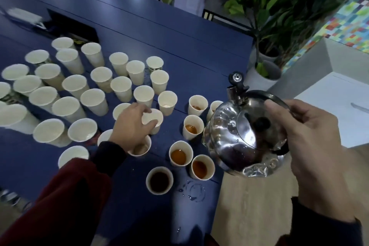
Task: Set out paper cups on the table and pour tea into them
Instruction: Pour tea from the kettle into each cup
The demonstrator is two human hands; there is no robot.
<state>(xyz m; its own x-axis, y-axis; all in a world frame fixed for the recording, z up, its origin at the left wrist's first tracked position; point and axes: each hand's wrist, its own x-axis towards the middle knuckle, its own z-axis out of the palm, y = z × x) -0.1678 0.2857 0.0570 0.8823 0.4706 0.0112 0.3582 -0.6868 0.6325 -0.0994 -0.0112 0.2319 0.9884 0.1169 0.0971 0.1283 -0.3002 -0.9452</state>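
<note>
The left hand reaches forward from a dark red sleeve, palm down, thumb and fingers curled round the rim of an empty paper cup that stands on the blue table. The right hand is raised beside the table's edge, its fingers wrapped round the dark handle of a steel kettle – a closed grip, with the kettle's spout pointing away from the person and its cap flipped up.

Between the two grips stand the filled cups, six in a loose cluster, each with brown tea inside; the darkest one is nearest the person. Just under the left wrist sits another cup, partly hidden by the hand. Beyond and to the left of that hand the empty cups crowd close together – some touching. A small puddle lies on the table below the kettle. Past the kettle, off the table, are potted plants.
</note>
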